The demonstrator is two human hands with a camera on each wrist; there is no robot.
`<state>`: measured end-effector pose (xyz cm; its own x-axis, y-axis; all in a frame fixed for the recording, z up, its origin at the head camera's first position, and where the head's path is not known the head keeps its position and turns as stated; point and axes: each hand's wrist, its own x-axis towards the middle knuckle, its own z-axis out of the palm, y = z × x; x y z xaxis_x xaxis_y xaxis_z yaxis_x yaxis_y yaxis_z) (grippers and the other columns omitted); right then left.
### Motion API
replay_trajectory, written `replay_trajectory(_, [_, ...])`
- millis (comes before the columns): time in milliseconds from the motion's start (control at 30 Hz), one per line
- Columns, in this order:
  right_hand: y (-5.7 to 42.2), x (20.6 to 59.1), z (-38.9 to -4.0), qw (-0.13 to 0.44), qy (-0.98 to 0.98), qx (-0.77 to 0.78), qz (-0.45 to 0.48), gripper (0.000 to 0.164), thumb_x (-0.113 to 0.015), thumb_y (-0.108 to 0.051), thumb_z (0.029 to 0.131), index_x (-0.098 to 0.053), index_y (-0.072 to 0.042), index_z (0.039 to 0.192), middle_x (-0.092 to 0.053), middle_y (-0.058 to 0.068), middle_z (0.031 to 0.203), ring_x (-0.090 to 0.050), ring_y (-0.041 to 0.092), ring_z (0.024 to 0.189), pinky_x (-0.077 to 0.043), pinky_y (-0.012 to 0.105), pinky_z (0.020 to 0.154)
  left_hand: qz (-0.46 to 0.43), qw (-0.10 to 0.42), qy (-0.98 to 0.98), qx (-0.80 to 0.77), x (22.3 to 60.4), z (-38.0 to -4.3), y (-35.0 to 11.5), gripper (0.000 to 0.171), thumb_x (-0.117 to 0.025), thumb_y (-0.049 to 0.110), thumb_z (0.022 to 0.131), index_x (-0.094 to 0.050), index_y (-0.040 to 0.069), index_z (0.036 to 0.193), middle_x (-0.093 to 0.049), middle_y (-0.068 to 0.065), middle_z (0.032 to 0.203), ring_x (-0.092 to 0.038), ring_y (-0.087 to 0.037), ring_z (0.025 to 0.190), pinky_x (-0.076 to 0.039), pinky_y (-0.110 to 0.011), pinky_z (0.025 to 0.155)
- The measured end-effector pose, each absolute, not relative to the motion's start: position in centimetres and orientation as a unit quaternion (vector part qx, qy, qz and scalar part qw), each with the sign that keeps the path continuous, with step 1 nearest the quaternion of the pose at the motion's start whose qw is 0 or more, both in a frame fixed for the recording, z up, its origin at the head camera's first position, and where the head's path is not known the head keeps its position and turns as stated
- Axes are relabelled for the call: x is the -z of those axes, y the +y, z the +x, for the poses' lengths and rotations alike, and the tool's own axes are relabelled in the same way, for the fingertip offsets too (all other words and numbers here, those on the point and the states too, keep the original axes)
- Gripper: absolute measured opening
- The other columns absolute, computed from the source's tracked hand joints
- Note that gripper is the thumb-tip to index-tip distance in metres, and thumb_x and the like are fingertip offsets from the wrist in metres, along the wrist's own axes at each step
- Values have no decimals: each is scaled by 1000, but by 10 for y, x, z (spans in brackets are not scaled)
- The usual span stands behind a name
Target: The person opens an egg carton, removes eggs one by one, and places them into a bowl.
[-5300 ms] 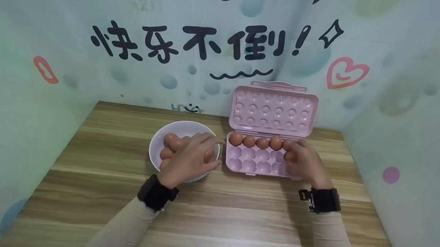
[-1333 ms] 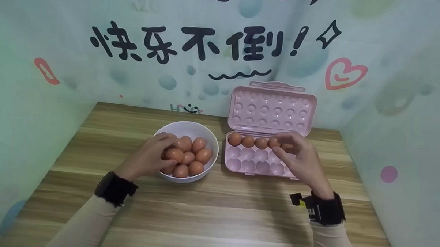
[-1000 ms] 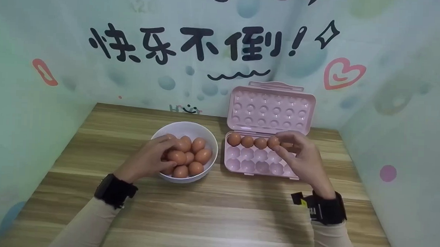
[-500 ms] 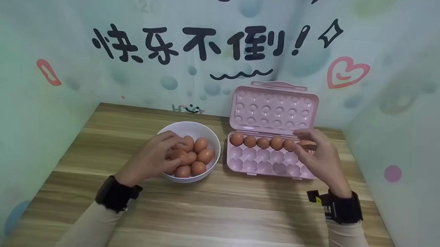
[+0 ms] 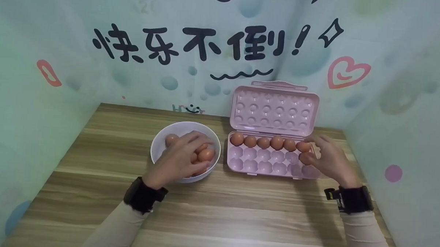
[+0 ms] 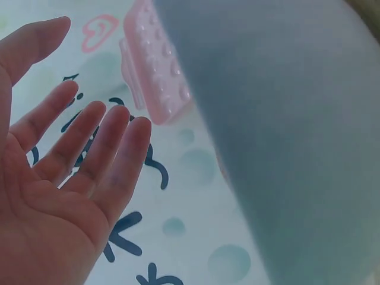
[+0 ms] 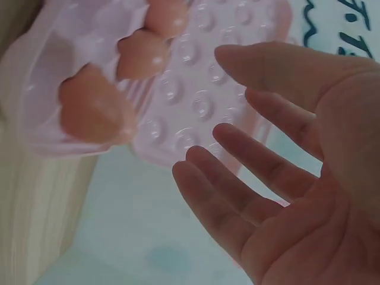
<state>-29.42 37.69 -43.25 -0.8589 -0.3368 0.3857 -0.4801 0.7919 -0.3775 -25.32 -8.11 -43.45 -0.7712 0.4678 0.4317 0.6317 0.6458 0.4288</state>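
Brown eggs (image 5: 206, 155), hen's by the look of them, in two lots: several heaped in a white bowl (image 5: 179, 127), their number hidden by a hand, and six in the far row of a pink plastic egg carton (image 5: 250, 165). We judge each one light, rigid and smooth enough to slip, with a shell that would crack under a hard squeeze or a knock. Best hold, we think: finger pads and thumb lightly round the widest part, leaving the tip free to seat in a cup.

Left hand (image 5: 182, 155) over the bowl, back upward, fingers and thumb spread; eggs lie beneath it and show past its thumb side. In the left wrist view the palm holds nothing. We cannot tell whether fingers touch shell.

Right hand (image 5: 330, 156) at the carton's right end, thumb and fingers apart, nothing between them in the right wrist view. The end egg (image 5: 303, 146) of the row sits just beside its fingertips. We note a brown patch by the thumb, but cannot tell if it is egg or thumb tip.

Carton lid (image 5: 274, 109) tipped up behind the row. Bowl and carton side by side, apart, on a wood-grain bench (image 5: 216, 218); printed backdrop (image 5: 152, 77) behind.
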Motion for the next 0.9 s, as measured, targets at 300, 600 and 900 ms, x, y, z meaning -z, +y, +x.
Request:
replay_trajectory(300, [389, 460, -308, 128, -939, -197, 252, 26, -87, 5, 78, -78, 0, 101, -67, 18, 97, -63, 34, 89, -54, 49, 80, -327, 121, -888, 302, 442, -250, -48, 53, -85, 32, 90, -66, 21, 139, -62, -4, 138, -56, -25, 125, -49, -43, 107])
replay_trajectory(600, [392, 467, -316, 39, -936, -276, 214, 39, -81, 18, 63, -71, -3, 94, -61, 12, 77, -54, 21, 72, -45, 26, 63, -332, 129, -886, 296, 448, -250, -36, 57, -85, 34, 91, -63, 24, 142, -62, 1, 144, -54, -17, 135, -48, -36, 111])
replay_trajectory(900, [394, 472, -320, 99, -941, -179, 271, 36, -81, 15, 63, -69, -9, 87, -59, 10, 80, -54, 23, 78, -46, 38, 72, -327, 132, -889, 292, 450, -251, -34, 57, -85, 36, 91, -63, 23, 142, -62, 0, 143, -55, -17, 133, -50, -37, 110])
